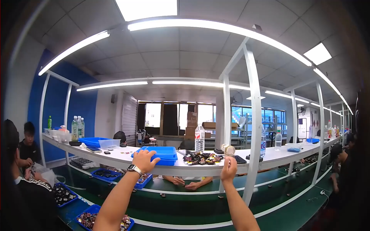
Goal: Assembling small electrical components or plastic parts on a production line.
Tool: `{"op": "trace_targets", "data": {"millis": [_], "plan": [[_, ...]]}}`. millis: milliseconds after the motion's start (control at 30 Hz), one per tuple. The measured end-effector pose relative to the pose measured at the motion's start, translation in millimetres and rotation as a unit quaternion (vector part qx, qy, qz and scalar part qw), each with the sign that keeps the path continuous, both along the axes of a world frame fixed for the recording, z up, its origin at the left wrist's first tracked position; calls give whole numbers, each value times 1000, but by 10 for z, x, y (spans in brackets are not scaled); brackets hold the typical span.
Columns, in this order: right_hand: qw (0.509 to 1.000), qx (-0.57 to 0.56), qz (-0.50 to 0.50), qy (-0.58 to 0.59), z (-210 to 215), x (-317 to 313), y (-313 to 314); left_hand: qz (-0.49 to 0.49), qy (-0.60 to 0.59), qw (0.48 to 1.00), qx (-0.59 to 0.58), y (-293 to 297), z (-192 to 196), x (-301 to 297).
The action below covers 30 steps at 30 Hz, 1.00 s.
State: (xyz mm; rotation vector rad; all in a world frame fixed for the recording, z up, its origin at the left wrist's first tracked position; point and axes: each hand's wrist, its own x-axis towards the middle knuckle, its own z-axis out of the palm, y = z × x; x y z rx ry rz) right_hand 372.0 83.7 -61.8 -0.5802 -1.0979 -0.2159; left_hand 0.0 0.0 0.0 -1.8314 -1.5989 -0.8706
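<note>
My left hand (144, 161), with a watch on its wrist, grips the near left part of a blue plastic tray (167, 157) on the white shelf. Its fingers lie over the rim and hide that corner. My right hand (229, 169) is raised at the shelf's front edge, fingers curled together, with nothing visible in them. Just behind it a clear jar with a pale lid (228, 149) lies on its side. Between my hands sits a heap of small dark wired parts (202, 158), and a clear water bottle (199, 138) stands behind it.
A white upright post (253, 115) rises right of my right hand. Below the shelf runs a green conveyor belt (173, 208) with scattered small parts. Blue trays of parts (92, 208) line its left side. Another person's hands (192, 185) work across the belt; more people sit left and right.
</note>
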Motion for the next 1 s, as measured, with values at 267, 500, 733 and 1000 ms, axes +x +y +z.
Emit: {"op": "trace_targets", "data": {"millis": [267, 500, 733, 1000], "plan": [[965, -241, 10, -103, -2456, 247, -871, -108, -40, 992, 45, 265, -7, -316], [890, -397, -11, -223, -3288, 565, -1050, -133, -123, 983, 6, 112, 130, -258], [895, -407, 4, -181, -3487, 639, -1032, -146, -179, 963, -140, 273, 352, -394], [878, -444, 29, -176, -3450, 662, -1056, -136, -181, 973, 37, 321, 327, -392]]}}
